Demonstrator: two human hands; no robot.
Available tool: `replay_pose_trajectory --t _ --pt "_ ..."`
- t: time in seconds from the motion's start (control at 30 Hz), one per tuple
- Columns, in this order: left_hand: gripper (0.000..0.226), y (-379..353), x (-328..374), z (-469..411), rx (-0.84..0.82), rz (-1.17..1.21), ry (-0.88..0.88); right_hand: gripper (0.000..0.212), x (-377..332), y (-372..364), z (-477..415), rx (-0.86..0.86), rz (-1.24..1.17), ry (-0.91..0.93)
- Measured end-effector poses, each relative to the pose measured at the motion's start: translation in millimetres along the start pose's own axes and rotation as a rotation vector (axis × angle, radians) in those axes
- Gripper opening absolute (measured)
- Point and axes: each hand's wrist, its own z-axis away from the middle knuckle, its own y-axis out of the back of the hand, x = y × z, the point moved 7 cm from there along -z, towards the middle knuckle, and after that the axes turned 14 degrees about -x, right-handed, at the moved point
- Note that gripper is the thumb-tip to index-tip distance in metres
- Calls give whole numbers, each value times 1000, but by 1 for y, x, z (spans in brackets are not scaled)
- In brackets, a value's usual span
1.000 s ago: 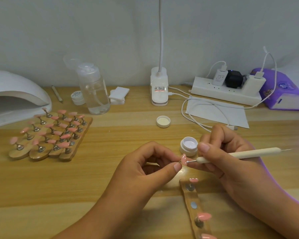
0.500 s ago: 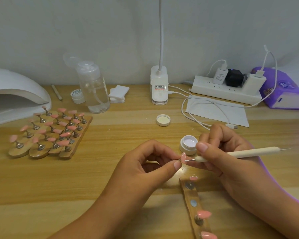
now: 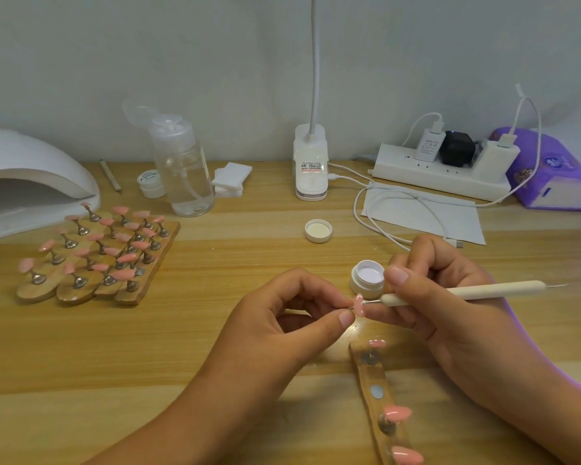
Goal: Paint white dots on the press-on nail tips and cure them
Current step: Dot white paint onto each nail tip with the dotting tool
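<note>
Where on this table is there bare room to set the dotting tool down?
Bare wood lies between the wooden racks and the left hand, down to the near edge, and between the racks and the loose lid. Crowded: the back row from bottle to power strip, and around the open pot, right hand and holder strip.

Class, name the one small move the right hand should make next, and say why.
Probably dab the dotting tool lightly on the pink nail tip: the right hand holds it pen-like, its point at the nail, which the left hand pinches.
</note>
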Motion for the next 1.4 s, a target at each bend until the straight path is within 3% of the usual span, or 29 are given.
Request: replay_pose_trajectory --t 0.13,0.93,1.07,1.3,1.4 --pt "7 1 0 1 -6 -1 -6 29 0 0 0 18 26 3" --pt "6 0 1 1 -13 -23 -28 35 3 0 -1 -37 -5 3" --pt "7 -1 1 1 -21 -13 -21 38 -1 6 -1 4 19 31" --pt "13 -4 5 10 -28 63 -16 23 -12 29 -3 105 80 136" --pt "18 -7 8 16 -47 19 -18 30 -17 38 -4 117 152 151"
